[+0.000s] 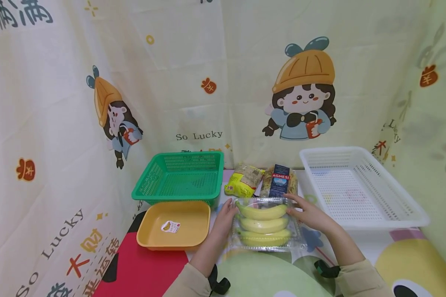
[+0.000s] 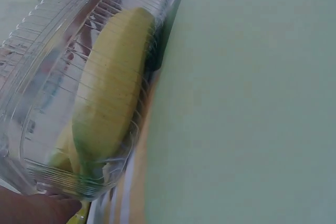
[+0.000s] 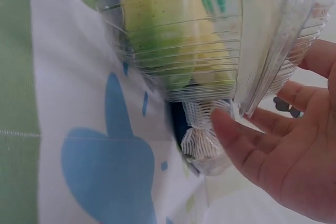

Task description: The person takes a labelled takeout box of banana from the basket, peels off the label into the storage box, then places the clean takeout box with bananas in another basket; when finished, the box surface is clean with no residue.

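Note:
A clear plastic clamshell box (image 1: 299,239) with several yellow bananas (image 1: 264,225) inside is between my two hands. My left hand (image 1: 224,219) holds its left end; in the left wrist view, only the thumb side shows at the box's lower end. At the upper right corner is my right hand (image 1: 312,213), its fingers spread and fairly straight along the lid's rim. The right wrist view shows that thumb (image 3: 226,127) beside the box's end, apart from the fingers. Behind the box lie a pasta bag (image 1: 280,181) with a dark blue label and a yellow-green bag (image 1: 244,181).
A green basket (image 1: 178,154) stands at the back left, with a yellow-orange tray (image 1: 193,235) in front bearing a banana-picture label (image 1: 170,226). On the right is a large white basket (image 1: 405,206). A printed curtain (image 1: 238,53) surrounds the patterned table cover (image 1: 156,264).

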Demonstrator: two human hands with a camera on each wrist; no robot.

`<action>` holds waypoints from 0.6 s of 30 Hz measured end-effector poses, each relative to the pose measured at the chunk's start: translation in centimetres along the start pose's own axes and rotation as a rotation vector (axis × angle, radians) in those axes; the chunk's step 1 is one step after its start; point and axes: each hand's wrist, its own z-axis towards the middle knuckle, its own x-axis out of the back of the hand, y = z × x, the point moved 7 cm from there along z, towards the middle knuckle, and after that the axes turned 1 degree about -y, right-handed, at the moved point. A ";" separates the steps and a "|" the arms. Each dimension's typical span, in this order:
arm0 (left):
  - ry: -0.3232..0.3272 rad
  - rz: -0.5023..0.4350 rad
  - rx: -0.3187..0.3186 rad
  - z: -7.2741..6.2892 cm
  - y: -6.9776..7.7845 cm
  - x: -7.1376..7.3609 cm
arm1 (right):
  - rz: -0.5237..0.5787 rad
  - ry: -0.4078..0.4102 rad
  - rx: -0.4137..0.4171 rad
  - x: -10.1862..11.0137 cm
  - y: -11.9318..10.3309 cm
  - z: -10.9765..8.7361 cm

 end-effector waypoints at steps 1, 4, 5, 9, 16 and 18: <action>0.005 0.010 0.001 0.0 0.0 0.0 | -0.016 0.005 0.009 0.0 -0.1 0.0; 0.017 0.055 -0.004 -0.1 0.2 0.1 | -0.054 0.039 0.020 0.3 -0.3 -0.2; 0.021 0.077 -0.008 -0.1 0.3 0.2 | -0.065 0.054 0.024 0.4 -0.3 -0.2; 0.057 0.108 -0.036 0.1 0.6 0.9 | -0.059 0.082 0.001 0.7 -0.3 -0.3; 0.093 0.049 -0.033 0.2 0.3 1.8 | 0.076 -0.041 -0.112 -0.5 0.6 -0.3; 0.094 0.042 -0.021 0.0 0.0 1.8 | 0.107 -0.070 -0.125 -0.8 0.7 -0.3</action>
